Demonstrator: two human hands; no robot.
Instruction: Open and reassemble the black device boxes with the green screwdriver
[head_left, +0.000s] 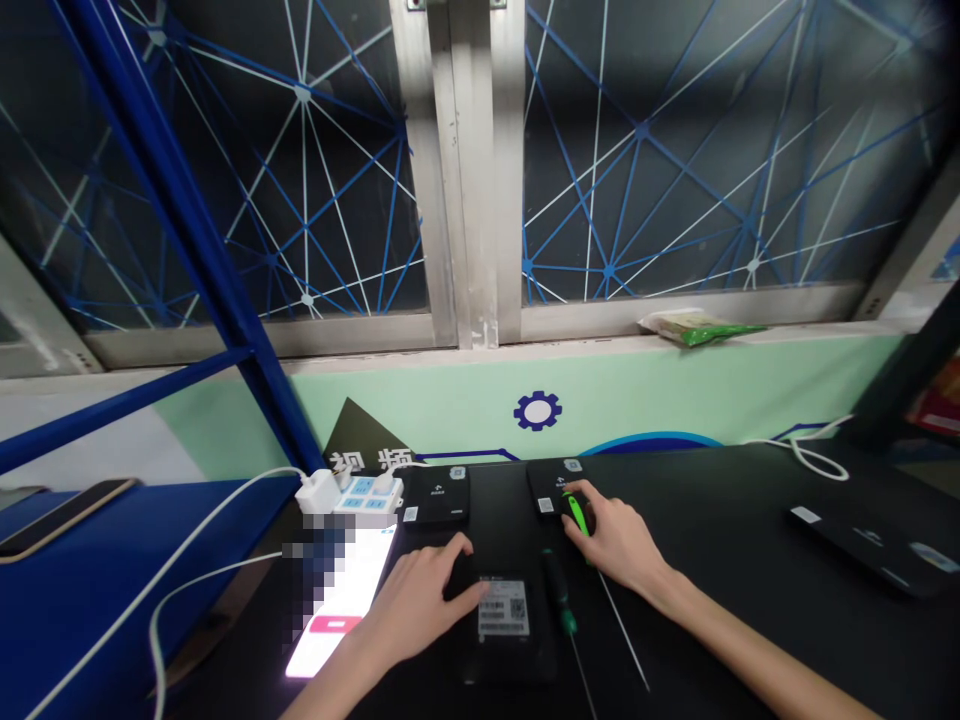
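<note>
My right hand (619, 535) holds a screwdriver (577, 513) by its bright green and black handle. Its long thin shaft points down toward the front of the table. Right at those fingertips lies a flat black box (544, 487) with a small white label. My left hand (431, 600) has its thumb and fingers apart. The thumb tip is at the edge of a white barcode label on another black box (510, 655), which lies close in front of me. Between that box and my right hand rests a second screwdriver (559, 590), dark green and black.
On the left are a lit phone (352, 590), a white power strip (371, 493) with cables, and another phone (67, 515) on a blue surface. More black boxes lie at the back (435, 500) and right (874, 550). A green packet (701, 328) sits on the windowsill.
</note>
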